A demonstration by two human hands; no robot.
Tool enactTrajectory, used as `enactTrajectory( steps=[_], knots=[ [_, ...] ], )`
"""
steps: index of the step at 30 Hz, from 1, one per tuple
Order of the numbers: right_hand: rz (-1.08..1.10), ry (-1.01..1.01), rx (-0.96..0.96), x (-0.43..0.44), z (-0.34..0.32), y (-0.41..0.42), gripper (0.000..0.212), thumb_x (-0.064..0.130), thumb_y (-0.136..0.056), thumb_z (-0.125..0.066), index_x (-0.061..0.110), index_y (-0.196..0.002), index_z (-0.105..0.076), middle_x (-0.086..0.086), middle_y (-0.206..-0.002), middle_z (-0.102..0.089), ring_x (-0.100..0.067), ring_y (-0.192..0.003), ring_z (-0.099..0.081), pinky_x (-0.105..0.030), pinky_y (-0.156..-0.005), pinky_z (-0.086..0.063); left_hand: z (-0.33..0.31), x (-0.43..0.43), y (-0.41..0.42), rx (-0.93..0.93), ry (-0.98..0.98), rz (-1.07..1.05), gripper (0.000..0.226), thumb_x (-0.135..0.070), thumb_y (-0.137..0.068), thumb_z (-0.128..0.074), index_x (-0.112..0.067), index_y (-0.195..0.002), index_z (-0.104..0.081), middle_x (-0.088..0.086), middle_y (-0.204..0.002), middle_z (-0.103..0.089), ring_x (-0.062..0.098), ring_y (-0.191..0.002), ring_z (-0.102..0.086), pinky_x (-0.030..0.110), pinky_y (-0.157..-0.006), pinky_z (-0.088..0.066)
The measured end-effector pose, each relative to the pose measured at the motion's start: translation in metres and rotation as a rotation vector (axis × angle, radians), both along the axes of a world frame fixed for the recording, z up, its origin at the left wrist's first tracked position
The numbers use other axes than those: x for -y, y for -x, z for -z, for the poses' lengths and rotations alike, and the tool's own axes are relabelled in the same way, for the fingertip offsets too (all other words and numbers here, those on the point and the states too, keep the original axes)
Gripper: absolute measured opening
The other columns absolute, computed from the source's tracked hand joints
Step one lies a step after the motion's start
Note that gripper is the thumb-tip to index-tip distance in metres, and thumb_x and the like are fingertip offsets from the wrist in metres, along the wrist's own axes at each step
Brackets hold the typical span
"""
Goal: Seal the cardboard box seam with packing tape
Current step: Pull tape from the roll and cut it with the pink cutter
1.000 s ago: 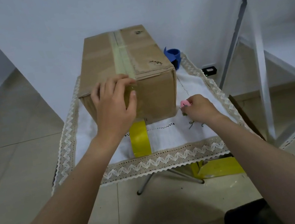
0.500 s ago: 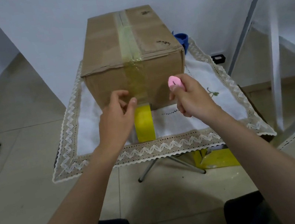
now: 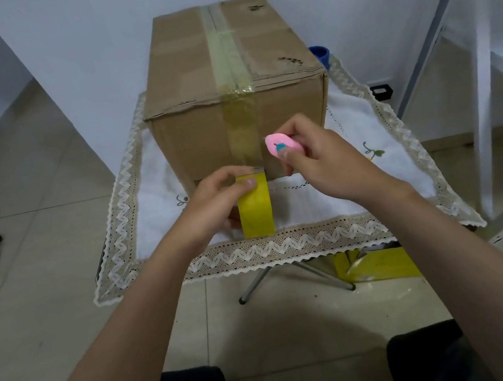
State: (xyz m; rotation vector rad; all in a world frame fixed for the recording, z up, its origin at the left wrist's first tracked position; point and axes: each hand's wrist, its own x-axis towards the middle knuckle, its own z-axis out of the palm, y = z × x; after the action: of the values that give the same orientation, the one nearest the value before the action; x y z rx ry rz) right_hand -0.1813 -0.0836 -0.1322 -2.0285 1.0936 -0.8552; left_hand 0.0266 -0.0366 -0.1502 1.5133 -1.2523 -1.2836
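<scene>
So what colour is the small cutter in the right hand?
Pink, with a small blue mark on its face: the cutter, clearest in the head view.

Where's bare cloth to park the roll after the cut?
Free: cloth left of the cardboard box, out to the lace edge; also right of the right hand, by the embroidered sprig. Crowded: front centre, where the left hand holds the yellow tape roll.

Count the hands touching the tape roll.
1. The left hand grips the tape roll in front of the box. The right hand is off the roll, holding a pink cutter beside the taped strip.
</scene>
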Motion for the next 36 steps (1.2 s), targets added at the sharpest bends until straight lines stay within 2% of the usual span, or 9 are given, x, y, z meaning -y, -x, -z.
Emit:
enactTrajectory(
  steps=[3,5,8,12,16,21,27,33,36],
  knots=[
    [0.013,0.096,0.021,-0.002,-0.001,-0.004,0.005,0.022,-0.102,-0.06,0.022,-0.105,-0.056,0.003,-0.083,-0.066,-0.015,-0.066,-0.056,-0.038,-0.064,-0.046,0.0,0.0,0.002,-0.084,-0.004,-0.011,0.021,-0.018,-0.098,-0.064,-0.023,-0.118,-0.07,0.005,-0.101,-0.072,0.029,-0.084,-0.069,0.049,-0.079,-0.054],
    [0.018,0.154,0.005,-0.003,-0.001,-0.006,0.006,0.025,-0.1,-0.062,0.023,-0.103,-0.057,0.008,-0.083,-0.066,-0.009,-0.064,-0.054,-0.038,-0.062,-0.046,0.0,0.0,0.001,-0.116,-0.008,-0.011,0.023,-0.014,-0.097,-0.064,-0.025,-0.115,-0.07,0.002,-0.097,-0.071,0.026,-0.077,-0.067,0.047,-0.077,-0.051],
    [0.011,0.217,-0.051,-0.002,0.0,-0.007,0.008,0.031,-0.097,-0.062,0.025,-0.101,-0.058,0.012,-0.079,-0.065,-0.012,-0.066,-0.056,-0.043,-0.062,-0.049,0.001,0.0,-0.002,-0.129,-0.005,-0.009,0.029,-0.01,-0.096,-0.064,-0.027,-0.119,-0.068,0.003,-0.096,-0.072,0.028,-0.077,-0.065,0.048,-0.076,-0.052],
    [-0.04,0.304,-0.144,0.001,-0.002,-0.008,0.013,0.038,-0.095,-0.063,0.026,-0.1,-0.067,0.007,-0.077,-0.066,-0.013,-0.065,-0.056,-0.046,-0.06,-0.05,0.002,-0.002,-0.004,-0.118,0.019,-0.001,0.03,-0.012,-0.097,-0.066,-0.026,-0.123,-0.065,0.001,-0.088,-0.077,0.023,-0.071,-0.071,0.037,-0.065,-0.058],
    [-0.072,0.384,-0.254,0.002,-0.002,-0.012,0.014,0.04,-0.095,-0.065,0.027,-0.099,-0.07,0.009,-0.074,-0.065,-0.009,-0.064,-0.053,-0.038,-0.056,-0.046,0.004,-0.005,-0.004,-0.142,0.036,-0.06,0.031,-0.017,-0.097,-0.068,-0.021,-0.127,-0.063,0.0,-0.082,-0.078,0.019,-0.066,-0.073,0.028,-0.052,-0.055],
    [-0.072,0.436,-0.314,0.003,-0.004,-0.018,0.01,0.038,-0.096,-0.069,0.029,-0.098,-0.07,0.016,-0.073,-0.058,-0.006,-0.066,-0.049,-0.028,-0.055,-0.033,0.006,-0.009,0.001,-0.164,0.059,-0.081,0.033,-0.016,-0.097,-0.068,-0.019,-0.129,-0.061,0.003,-0.086,-0.079,0.021,-0.069,-0.075,0.03,-0.052,-0.058],
    [-0.097,0.435,-0.331,0.004,-0.001,-0.025,0.011,0.043,-0.094,-0.068,0.034,-0.101,-0.07,0.02,-0.072,-0.055,-0.005,-0.068,-0.05,-0.032,-0.059,-0.043,0.006,-0.014,0.0,-0.162,0.072,-0.074,0.037,-0.015,-0.096,-0.069,-0.017,-0.131,-0.058,0.003,-0.085,-0.079,0.017,-0.066,-0.073,0.029,-0.05,-0.057],
    [-0.103,0.423,-0.348,0.008,0.001,-0.027,0.013,0.046,-0.095,-0.067,0.035,-0.102,-0.069,0.02,-0.075,-0.056,-0.005,-0.071,-0.052,-0.029,-0.061,-0.036,0.008,-0.014,-0.001,-0.113,0.101,-0.077,0.036,-0.019,-0.095,-0.071,-0.02,-0.129,-0.059,0.006,-0.092,-0.079,0.019,-0.073,-0.073,0.044,-0.069,-0.059],
    [-0.093,0.425,-0.352,0.009,0.002,-0.027,0.014,0.046,-0.095,-0.067,0.035,-0.102,-0.069,0.019,-0.077,-0.058,-0.005,-0.072,-0.052,-0.03,-0.06,-0.037,0.008,-0.013,-0.001,-0.112,0.1,-0.072,0.035,-0.019,-0.095,-0.071,-0.021,-0.128,-0.06,0.008,-0.094,-0.079,0.019,-0.075,-0.073,0.042,-0.069,-0.059]
  ],
)
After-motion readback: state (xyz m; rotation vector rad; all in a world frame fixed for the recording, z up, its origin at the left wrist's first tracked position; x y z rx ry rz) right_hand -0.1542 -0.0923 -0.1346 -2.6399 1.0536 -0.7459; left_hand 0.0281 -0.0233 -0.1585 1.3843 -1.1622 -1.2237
